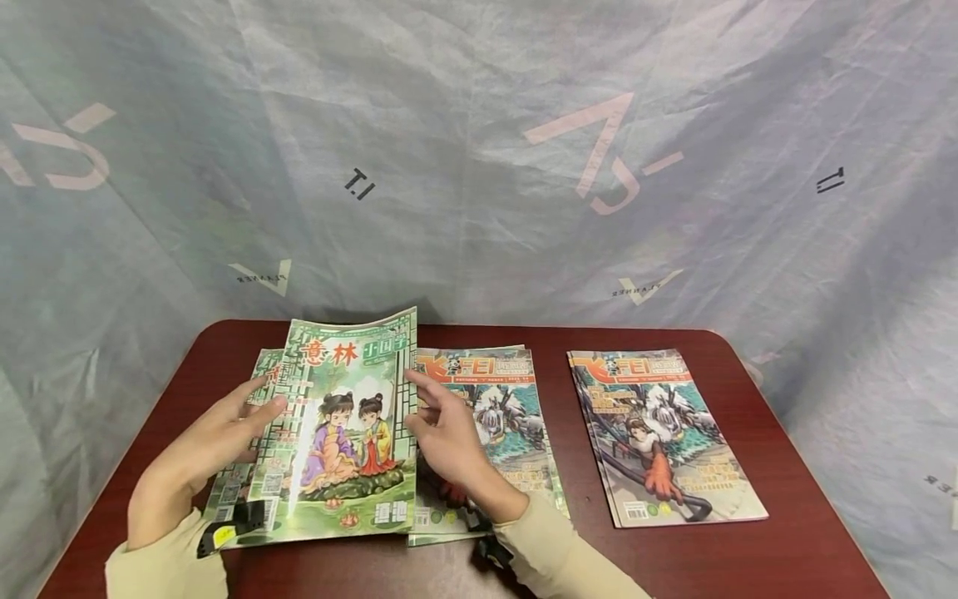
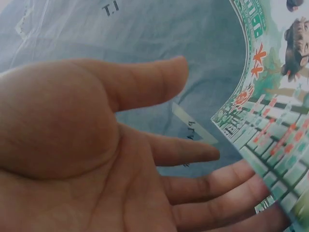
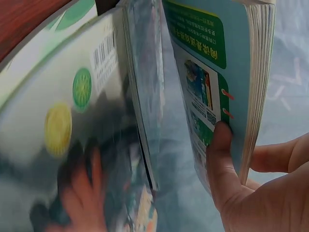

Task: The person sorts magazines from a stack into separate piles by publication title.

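Observation:
A green magazine (image 1: 352,491) with two cartoon children on its cover is raised over the left part of the table. My right hand (image 1: 452,433) pinches its right edge between thumb and fingers; the thick page edge shows in the right wrist view. At its left edge is my left hand (image 1: 202,437), thumb and index finger spread apart. The other fingers reach behind the cover in the left wrist view. Another green magazine (image 1: 227,481) lies partly hidden under the raised one. Beneath my right forearm lies a magazine with an orange title (image 1: 509,416), overlapping a green-edged one below.
A small stack of magazines (image 1: 666,449) with the same orange-titled cover lies at the right of the dark red table (image 1: 793,516). Grey printed cloth (image 1: 479,249) hangs behind the table and along its sides.

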{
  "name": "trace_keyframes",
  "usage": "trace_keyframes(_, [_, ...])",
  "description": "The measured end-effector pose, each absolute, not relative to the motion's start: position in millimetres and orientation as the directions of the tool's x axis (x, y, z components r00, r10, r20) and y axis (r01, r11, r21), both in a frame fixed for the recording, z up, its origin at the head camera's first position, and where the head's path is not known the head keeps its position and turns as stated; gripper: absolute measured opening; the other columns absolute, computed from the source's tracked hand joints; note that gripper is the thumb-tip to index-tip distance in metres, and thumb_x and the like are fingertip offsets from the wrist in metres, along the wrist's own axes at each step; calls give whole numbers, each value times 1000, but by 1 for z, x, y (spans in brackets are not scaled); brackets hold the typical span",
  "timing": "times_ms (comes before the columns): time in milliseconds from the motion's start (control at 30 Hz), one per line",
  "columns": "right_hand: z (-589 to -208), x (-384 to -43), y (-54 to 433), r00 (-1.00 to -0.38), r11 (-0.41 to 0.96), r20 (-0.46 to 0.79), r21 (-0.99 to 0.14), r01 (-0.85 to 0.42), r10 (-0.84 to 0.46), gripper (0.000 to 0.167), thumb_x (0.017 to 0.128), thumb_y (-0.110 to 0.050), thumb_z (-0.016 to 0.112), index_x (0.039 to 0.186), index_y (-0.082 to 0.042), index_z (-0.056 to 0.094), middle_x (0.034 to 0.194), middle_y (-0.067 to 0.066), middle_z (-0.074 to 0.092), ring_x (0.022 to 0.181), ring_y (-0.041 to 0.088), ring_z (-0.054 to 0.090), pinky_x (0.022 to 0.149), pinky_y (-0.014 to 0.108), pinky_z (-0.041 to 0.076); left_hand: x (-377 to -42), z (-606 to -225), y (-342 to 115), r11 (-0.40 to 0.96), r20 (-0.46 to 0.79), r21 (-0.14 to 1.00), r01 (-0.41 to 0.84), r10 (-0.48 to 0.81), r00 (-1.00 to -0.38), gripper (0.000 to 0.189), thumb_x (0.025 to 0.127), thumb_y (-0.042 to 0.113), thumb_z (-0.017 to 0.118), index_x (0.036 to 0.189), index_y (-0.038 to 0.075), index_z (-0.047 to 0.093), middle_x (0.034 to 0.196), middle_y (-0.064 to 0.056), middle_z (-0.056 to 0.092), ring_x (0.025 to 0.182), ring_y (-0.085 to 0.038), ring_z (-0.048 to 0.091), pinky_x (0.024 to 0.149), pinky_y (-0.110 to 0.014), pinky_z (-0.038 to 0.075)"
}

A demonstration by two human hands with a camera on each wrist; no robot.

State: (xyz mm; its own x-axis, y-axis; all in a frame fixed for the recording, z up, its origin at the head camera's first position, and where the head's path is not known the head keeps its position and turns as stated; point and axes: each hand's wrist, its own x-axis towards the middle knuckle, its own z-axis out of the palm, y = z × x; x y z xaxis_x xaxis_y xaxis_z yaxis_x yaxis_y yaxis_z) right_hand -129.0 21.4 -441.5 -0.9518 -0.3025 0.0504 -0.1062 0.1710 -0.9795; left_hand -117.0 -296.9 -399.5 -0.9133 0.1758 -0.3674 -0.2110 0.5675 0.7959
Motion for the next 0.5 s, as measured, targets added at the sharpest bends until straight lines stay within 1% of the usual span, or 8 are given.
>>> trace_keyframes(67, [-443, -130, 15, -950, 157, 41, -983, -94, -309, 64, 104, 9, 64, 164, -10, 55, 163, 25, 54, 98, 25, 75, 81, 24, 58, -118, -401, -300, 582, -374, 783, -220, 158, -914, 82, 123, 38, 33, 169, -16, -8, 159, -55, 25, 143, -69, 44, 98, -63, 62])
trace_keyframes(133, [-446, -130, 10, -951, 148, 22, -986, -71, -309, 64, 103, 9, 65, 164, -11, 56, 163, 26, 54, 86, 15, 69, 80, 22, 55, -118, -404, -303, 587, -386, 774, -237, 142, -911, 82, 123, 37, 32, 168, -18, -8, 161, -56, 22, 144, -69, 43, 97, -62, 62])
trace_keyframes(167, [-447, -131, 7, -951, 143, 16, -988, -64, -309, 64, 103, 9, 66, 163, -11, 56, 163, 26, 54, 84, 11, 66, 80, 21, 55, -118, -405, -304, 589, -394, 770, -246, 136, -909, 82, 123, 38, 32, 167, -18, -9, 160, -56, 22, 143, -69, 43, 97, -61, 62])
trace_keyframes(233, [-450, -131, 3, -951, 134, 8, -990, -51, -308, 64, 102, 9, 66, 163, -10, 56, 163, 28, 53, 77, 8, 57, 81, 22, 55, -118, -408, -307, 587, -408, 765, -266, 122, -905, 83, 123, 39, 32, 167, -18, -9, 161, -56, 21, 143, -69, 43, 98, -62, 61])
trace_keyframes(267, [-452, -131, 1, -952, 134, 3, -990, -46, -306, 64, 102, 9, 66, 163, -10, 56, 163, 28, 53, 78, 7, 57, 84, 22, 55, -118, -409, -308, 585, -414, 763, -275, 116, -903, 83, 123, 39, 32, 168, -17, -9, 162, -56, 20, 143, -69, 43, 99, -63, 61])
trace_keyframes(300, [-454, -130, -1, -952, 135, -4, -990, -39, -305, 64, 102, 8, 66, 163, -10, 56, 163, 27, 53, 79, 6, 57, 84, 23, 55, -119, -410, -309, 585, -419, 760, -282, 109, -901, 84, 123, 40, 32, 168, -17, -9, 162, -55, 18, 144, -70, 42, 100, -64, 60])
trace_keyframes(433, [-460, -130, -5, -948, 129, -29, -992, -12, -317, 65, 103, 9, 64, 165, -10, 53, 167, 27, 50, 76, 10, 50, 78, 25, 50, -119, -415, -311, 603, -432, 740, -299, 84, -898, 85, 123, 42, 32, 167, -19, -8, 163, -55, 16, 144, -69, 43, 102, -67, 58])
trace_keyframes(500, [-463, -130, -6, -944, 129, -43, -992, 1, -327, 66, 104, 8, 63, 166, -10, 51, 168, 28, 48, 78, 10, 52, 77, 24, 49, -119, -417, -312, 608, -441, 731, -311, 74, -894, 86, 123, 42, 32, 166, -20, -8, 163, -56, 14, 144, -70, 42, 102, -66, 59])
